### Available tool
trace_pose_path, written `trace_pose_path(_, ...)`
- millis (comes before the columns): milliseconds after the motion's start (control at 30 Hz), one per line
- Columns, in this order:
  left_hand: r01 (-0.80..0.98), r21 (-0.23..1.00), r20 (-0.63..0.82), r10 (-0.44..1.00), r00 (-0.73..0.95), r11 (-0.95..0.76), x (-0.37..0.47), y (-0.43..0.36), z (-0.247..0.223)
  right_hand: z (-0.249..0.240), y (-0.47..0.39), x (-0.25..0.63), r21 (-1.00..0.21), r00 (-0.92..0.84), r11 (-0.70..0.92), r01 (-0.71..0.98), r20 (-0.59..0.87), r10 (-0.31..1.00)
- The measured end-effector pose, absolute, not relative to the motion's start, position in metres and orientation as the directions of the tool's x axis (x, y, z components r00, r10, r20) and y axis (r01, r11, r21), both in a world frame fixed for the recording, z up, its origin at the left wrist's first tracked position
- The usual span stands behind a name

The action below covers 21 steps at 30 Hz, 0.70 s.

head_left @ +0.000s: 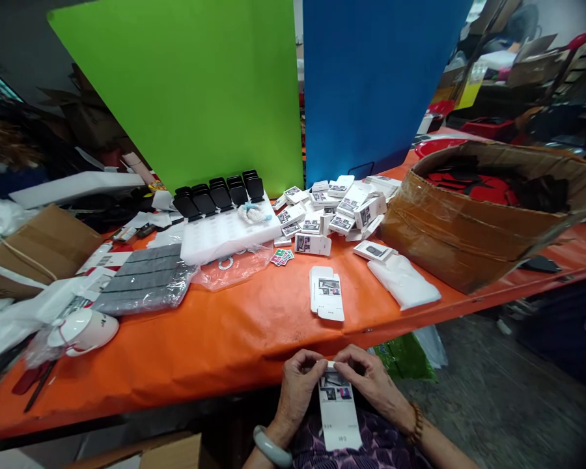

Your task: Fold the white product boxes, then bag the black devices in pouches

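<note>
Between my two hands, over my lap, is a flat white printed carton (pixel 340 417) with small pictures on its face. My left hand (pixel 299 384) pinches its top edge from the left, thumb and index finger together. At the top right, my right hand (pixel 368 379) grips the same edge with its thumb on the front. The carton hangs down, its lower end resting toward my lap. Just beyond my hands, a second flattened carton (pixel 327 293) lies on the orange table cover (pixel 254 326).
A heap of small white boxes (pixel 339 202) sits at the back. Left of it, a white foam tray (pixel 209 238) bears black pieces. To the right stand a large cardboard box (pixel 434 228) and a white foam pouch (pixel 405 281). A white cup (pixel 90 331) lies at left.
</note>
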State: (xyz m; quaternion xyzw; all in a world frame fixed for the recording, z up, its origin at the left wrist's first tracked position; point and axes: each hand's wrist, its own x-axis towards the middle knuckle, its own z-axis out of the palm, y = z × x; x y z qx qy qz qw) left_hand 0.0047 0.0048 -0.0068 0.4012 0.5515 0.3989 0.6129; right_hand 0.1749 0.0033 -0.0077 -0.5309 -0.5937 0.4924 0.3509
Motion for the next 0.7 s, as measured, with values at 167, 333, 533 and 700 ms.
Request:
trace_pose_path(167, -0.088, 0.913, -0.396, 0.917, 0.043, 0.398, 0.007, 0.010, -0.001, -0.002, 0.010, 0.168, -0.964, -0.212, -0.250, 0.090, -0.264, 0.941)
trace_pose_path(333, 0.019, 0.906, -0.424, 0.903, 0.070, 0.424, 0.004, 0.010, 0.000, -0.009, 0.010, 0.165, -0.918, -0.237, -0.394, -0.046, -0.373, 0.897)
trace_pose_path(533, -0.025, 0.896, -0.427, 0.877, 0.221, 0.443, -0.007, 0.005, -0.011, -0.011, 0.003, 0.168, -0.930, -0.293, -0.367, 0.003, -0.352, 0.889)
trace_pose_path(700, -0.118, 0.870, -0.439, 0.861, 0.259, 0.479, -0.006, -0.006, -0.028, -0.006, -0.011, 0.171, -0.967, -0.325, -0.202, 0.154, -0.242, 0.914)
